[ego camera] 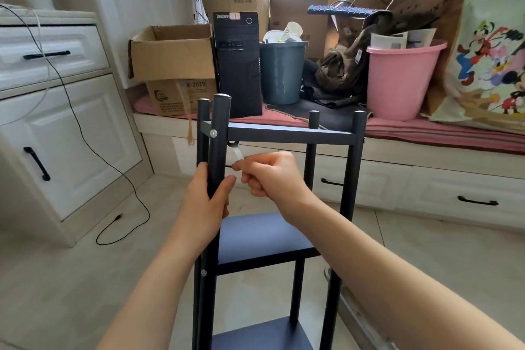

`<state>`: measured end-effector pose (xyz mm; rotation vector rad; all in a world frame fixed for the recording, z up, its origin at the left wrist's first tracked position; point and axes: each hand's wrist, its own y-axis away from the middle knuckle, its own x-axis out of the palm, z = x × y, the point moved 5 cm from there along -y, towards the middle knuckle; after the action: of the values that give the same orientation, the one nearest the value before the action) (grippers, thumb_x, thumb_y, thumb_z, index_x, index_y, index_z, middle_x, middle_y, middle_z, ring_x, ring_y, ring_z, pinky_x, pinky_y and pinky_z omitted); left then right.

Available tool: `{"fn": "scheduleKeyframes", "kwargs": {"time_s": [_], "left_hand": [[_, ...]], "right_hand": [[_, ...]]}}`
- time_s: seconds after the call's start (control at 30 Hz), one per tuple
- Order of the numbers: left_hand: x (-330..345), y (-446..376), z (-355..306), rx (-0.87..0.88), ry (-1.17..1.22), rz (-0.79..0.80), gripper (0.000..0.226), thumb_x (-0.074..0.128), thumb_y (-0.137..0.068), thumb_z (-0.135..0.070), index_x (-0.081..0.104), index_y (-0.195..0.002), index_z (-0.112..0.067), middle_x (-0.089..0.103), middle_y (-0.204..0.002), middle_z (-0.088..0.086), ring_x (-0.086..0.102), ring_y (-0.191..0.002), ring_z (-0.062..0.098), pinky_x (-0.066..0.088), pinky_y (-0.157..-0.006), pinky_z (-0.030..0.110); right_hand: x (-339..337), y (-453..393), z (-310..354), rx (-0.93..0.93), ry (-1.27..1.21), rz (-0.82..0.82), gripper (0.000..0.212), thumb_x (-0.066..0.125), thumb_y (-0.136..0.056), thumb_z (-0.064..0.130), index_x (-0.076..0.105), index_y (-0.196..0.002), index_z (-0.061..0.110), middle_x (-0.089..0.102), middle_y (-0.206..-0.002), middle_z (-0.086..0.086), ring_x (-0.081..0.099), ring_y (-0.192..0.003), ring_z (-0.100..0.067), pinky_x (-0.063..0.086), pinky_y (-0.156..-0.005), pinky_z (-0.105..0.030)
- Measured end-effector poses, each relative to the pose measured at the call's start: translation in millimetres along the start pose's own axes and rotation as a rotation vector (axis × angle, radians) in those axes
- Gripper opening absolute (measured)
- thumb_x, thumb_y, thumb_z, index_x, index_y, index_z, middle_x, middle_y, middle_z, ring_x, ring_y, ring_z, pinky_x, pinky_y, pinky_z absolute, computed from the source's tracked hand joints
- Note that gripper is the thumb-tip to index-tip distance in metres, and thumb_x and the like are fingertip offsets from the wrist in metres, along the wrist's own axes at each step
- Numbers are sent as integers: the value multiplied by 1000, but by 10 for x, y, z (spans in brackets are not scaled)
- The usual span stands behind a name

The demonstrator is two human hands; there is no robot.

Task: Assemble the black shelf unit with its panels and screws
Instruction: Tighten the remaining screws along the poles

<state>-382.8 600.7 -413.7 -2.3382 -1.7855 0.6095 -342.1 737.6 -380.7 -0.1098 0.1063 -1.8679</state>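
**Black shelf unit held steady while a key turns under the top panel**

Black metal fills the middle of the head view: the shelf unit (272, 207) stands upright on the tiled floor (71, 278), running from the centre down to 6 o'clock. Its top panel (284, 133) sits just above centre, a middle panel (264, 239) below it, and a lower panel (261, 332) at the bottom edge. A silver screw (213, 132) shows on the near left post (218, 150), level with the top panel; a second screw (203, 273) sits lower, toward 7 o'clock.

The left hand (207, 204) grasps that near left post, fingers wrapped around it. The right hand (272, 176), just beside it toward 3 o'clock, is clenched around a small silver hex key (237, 152), whose far end reaches up to the underside of the top panel.

Behind, at 12 o'clock, a window bench carries a black computer tower (237, 65), a cardboard box (173, 54), a dark bin (281, 71) and a pink bucket (400, 77).
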Motion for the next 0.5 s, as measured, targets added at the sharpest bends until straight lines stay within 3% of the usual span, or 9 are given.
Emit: {"fn": "scheduleKeyframes", "kwargs": {"time_s": [0.37,0.5], "left_hand": [[0,19,-14,-13,20,18,10,56,-101,-25,50,-94,-28,49,-63,6,46,-50,13,43,-45,19],[2,43,-31,-22,12,24,10,56,-101,-27,49,-95,-28,49,-63,5,47,-49,10,44,-46,18]], "right_hand": [[6,16,-18,-143,152,-101,12,68,-91,15,79,-89,12,61,-62,2,54,-59,-4,45,-64,-23],[-12,42,-33,-219,198,-119,13,67,-93,14,79,-94,7,62,-65,0,51,-54,-1,42,-59,-18]]}}
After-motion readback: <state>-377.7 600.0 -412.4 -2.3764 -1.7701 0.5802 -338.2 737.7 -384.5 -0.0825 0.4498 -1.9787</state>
